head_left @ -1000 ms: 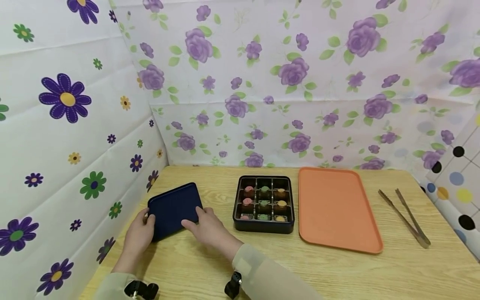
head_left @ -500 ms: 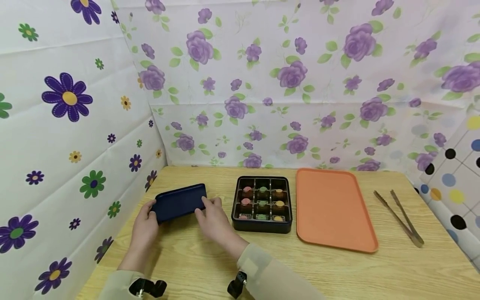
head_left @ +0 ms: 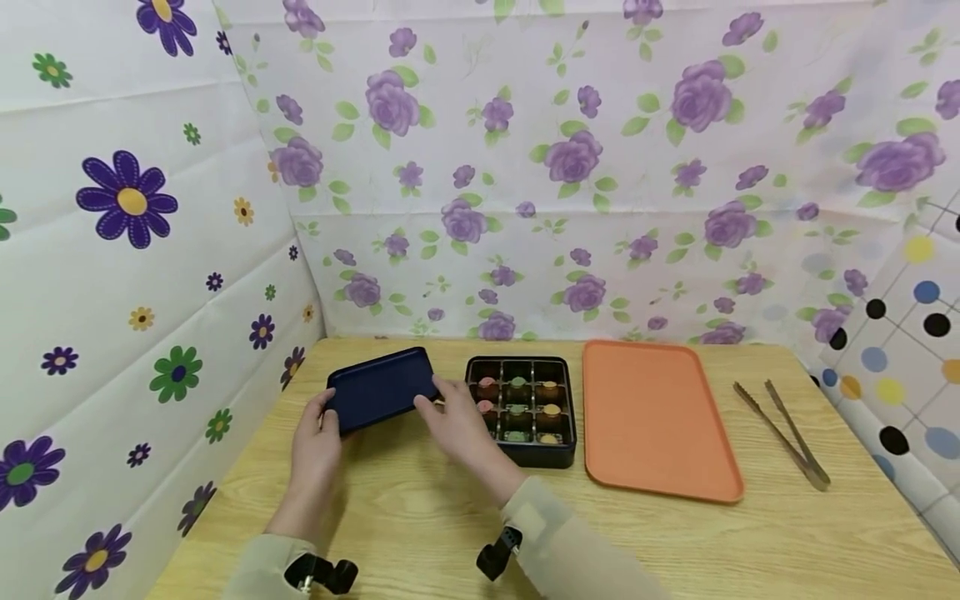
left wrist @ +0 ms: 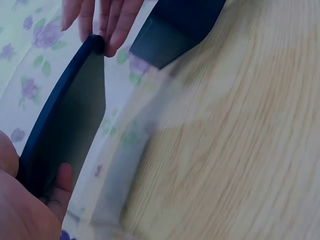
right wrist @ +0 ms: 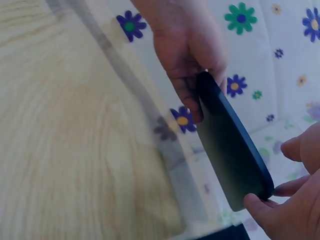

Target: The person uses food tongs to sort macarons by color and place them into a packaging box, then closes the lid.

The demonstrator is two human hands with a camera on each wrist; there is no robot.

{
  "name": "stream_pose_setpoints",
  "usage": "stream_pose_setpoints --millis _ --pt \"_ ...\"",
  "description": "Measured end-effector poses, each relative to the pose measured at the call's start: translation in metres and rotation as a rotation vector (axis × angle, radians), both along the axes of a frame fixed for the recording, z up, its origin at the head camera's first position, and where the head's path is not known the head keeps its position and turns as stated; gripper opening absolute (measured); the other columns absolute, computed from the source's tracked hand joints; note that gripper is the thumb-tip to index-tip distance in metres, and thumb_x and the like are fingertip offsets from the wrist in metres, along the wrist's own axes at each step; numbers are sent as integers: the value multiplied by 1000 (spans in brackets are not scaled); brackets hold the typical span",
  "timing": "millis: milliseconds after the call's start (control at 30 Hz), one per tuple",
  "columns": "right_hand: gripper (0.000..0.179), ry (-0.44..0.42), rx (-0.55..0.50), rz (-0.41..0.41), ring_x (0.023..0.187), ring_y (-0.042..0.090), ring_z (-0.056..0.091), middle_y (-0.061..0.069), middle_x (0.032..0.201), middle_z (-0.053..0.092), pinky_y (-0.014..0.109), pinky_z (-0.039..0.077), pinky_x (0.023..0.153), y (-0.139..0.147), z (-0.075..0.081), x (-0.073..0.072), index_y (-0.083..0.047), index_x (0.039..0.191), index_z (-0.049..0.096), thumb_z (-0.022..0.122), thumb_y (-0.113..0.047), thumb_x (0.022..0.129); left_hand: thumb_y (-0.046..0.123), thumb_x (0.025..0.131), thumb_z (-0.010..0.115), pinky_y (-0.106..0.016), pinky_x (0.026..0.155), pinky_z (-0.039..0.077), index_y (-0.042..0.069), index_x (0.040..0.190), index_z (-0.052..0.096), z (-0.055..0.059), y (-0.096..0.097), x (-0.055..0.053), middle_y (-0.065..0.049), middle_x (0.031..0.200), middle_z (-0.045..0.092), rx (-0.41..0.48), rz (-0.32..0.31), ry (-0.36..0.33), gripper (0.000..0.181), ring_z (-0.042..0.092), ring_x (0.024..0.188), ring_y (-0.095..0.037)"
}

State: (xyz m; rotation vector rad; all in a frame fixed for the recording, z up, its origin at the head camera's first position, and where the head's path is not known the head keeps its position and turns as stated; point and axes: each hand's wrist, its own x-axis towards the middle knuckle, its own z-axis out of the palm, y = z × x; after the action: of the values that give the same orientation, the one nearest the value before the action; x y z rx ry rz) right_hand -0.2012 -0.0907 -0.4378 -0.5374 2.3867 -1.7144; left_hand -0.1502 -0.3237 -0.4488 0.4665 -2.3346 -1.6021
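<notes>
A dark navy box lid (head_left: 382, 390) is held up off the table, tilted, between both hands. My left hand (head_left: 317, 442) grips its left end, thumb on one face and fingers round the other. At the opposite end my right hand (head_left: 461, 421) pinches the corner. The left wrist view shows the lid (left wrist: 75, 110) edge-on with both hands at its ends. Just right of it on the table stands a dark box (head_left: 536, 454) divided into compartments, which hold small round pink, green and yellow sweets. My right hand covers the box's left front corner in the head view.
An orange tray (head_left: 660, 425) lies flat right of the box. Farther right are metal tongs (head_left: 787, 437), spread open on the wooden table (head_left: 420, 533). Flowered cloth walls (head_left: 450, 167) close off the back and left side.
Both hands have carried the lid rightward and upward, closer to the box, tilting it along the way. The box, tray and tongs stay in place while the head view shifts slightly.
</notes>
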Motion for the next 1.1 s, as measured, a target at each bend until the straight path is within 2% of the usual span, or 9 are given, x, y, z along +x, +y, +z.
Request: stream_pose_setpoints --millis 267,467,700,767,1000,1100 --pt "62 14 -24 -72 139 32 61 19 162 52 52 56 109 37 5 -19 -6 171 40 58 -34 118 18 122 40 -62 131 28 8 169 42 2 32 -16 -19 179 28 -114 -72 88 48 23 165 -41" --pt "58 35 -9 -160 126 30 68 14 155 61 51 58 100 66 6 -32 -10 169 46 60 -32 117 13 122 38 -59 130 32 8 166 46 3 58 -29 -21 177 30 -133 -126 157 45 26 165 -39" --pt "58 29 -42 -228 142 31 59 11 163 56 53 54 114 97 8 -42 -9 169 46 62 -30 117 5 119 36 -59 131 29 9 167 47 4 80 -44 -19 176 35 -134 -177 219 49 29 164 -39" --pt "57 33 -46 -243 142 32 59 12 161 57 54 53 114 105 8 -44 -8 169 46 61 -29 117 3 118 37 -58 132 28 8 168 46 4 84 -48 -18 176 36 -137 -198 235 51 28 164 -39" --pt "53 38 -91 -296 131 30 64 16 154 63 48 57 105 124 9 -51 -6 167 49 60 -20 117 8 121 37 -52 133 28 17 176 32 3 95 -53 -6 181 26 -112 -264 201 56 21 167 -30" --pt "51 27 -100 -310 126 29 65 15 153 63 43 58 97 131 11 -54 -7 166 51 60 -19 117 7 121 37 -52 133 29 18 177 29 5 101 -58 -7 182 24 -108 -289 210 58 20 168 -31"
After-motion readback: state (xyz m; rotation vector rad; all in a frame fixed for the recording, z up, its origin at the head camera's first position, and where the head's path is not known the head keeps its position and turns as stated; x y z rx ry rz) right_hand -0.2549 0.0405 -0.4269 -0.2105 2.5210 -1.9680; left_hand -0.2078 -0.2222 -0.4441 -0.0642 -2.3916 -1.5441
